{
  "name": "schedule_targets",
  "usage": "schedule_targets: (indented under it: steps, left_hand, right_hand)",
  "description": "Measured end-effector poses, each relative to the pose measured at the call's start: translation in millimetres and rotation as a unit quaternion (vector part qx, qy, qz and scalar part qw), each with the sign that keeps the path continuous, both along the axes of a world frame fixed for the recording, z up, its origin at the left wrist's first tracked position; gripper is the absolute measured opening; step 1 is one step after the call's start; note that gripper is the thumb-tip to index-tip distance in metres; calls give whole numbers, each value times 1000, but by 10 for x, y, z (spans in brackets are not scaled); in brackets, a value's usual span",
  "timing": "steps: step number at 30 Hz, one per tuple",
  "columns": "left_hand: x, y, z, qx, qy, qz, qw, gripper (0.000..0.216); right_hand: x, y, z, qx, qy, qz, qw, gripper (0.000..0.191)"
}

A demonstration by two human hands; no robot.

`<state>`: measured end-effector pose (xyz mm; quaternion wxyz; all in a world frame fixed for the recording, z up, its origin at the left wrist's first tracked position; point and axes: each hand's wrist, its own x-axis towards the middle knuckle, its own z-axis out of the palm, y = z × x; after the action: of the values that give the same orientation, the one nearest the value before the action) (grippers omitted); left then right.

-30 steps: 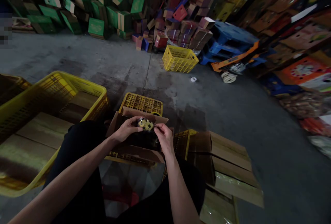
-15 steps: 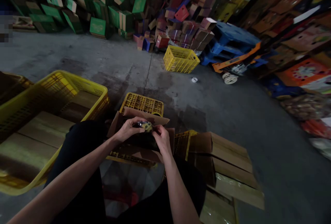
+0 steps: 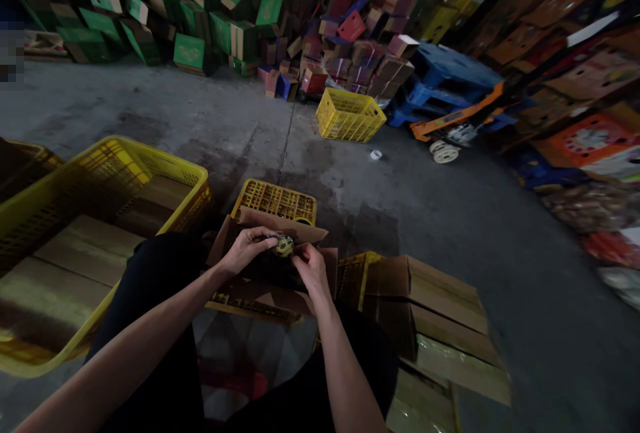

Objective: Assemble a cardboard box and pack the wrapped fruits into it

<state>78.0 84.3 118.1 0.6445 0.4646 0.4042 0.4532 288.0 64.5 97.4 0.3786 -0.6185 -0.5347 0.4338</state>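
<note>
Over an open cardboard box [image 3: 300, 227], my left hand [image 3: 247, 248] pinches a small rounded bundle [image 3: 285, 245], pale yellow with dark spots and a shiny surface like plastic wrap. What it is exactly is too dim to tell. My right hand [image 3: 312, 267] is closed at the bundle's right edge, thumb and fingers pressed together; what lies between them is hidden. The box has its flaps spread and rests on a yellow plastic crate [image 3: 275, 198] between my knees. Its inside is dark.
A large yellow crate [image 3: 183, 169] with closed cartons [image 3: 75, 246] stands at my left. More cartons [image 3: 445, 299] are stacked at my right. Farther off are another yellow crate [image 3: 350, 116], blue pallets [image 3: 450, 73], an orange pallet jack [image 3: 460, 116] and heaped green boxes [image 3: 190, 53].
The bundle has turned and looks rounder, with its dark shiny left part now less visible. My right fingers have shifted slightly down and left. The surroundings look the same.
</note>
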Motion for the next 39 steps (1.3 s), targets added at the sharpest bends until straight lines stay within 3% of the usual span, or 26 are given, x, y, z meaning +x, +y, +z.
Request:
schedule_targets:
  steps: [8,18,24,30,34,39]
  left_hand:
    - [-25,4,-19,0,29,30,999,33]
    - [11,21,-88,-117,-75,54,989,38]
    - [17,16,-84,-14,63,51,997,39]
    - [11,3,-82,3,50,57,997,37]
    - [13,2,-48,9,28,71,997,33]
    - [6,-9,-17,6,30,72,997,32]
  right_hand:
    - [-11,-1,27,-20,8,7,1000,11]
    - [-12,-11,84,-44,92,-34,994,23]
    - [10,-13,128,17,23,-4,1000,19]
    - [23,2,137,32,-3,-20,999,19]
    - [31,-9,113,-42,98,-75,991,20]
    - [-28,-65,145,-140,267,-83,950,33]
